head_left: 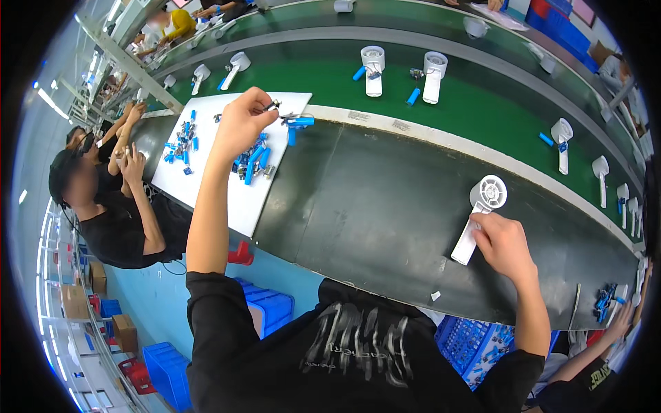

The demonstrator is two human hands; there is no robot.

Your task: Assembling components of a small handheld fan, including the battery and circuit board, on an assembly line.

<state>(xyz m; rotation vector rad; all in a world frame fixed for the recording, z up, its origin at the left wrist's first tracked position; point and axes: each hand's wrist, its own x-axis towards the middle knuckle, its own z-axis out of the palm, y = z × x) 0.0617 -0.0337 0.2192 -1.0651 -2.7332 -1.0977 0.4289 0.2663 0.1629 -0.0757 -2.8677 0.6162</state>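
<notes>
Pinched in my left grip (241,124) is a small wired metal part (273,105) above the white board (206,172). Right grip (501,242) clamps the white handheld fan (480,215) on the dark table (372,206).

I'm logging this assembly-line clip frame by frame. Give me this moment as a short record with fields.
Setting: dark workbench beside a green conveyor belt
Left hand: raised over a white board, pinching a small dark part
Right hand: gripping the handle of a white handheld fan lying on the bench
On the board: a pile of blue cylinders
On the belt: more white fans with blue cylinders
Nearby: another person seated to the left
</notes>
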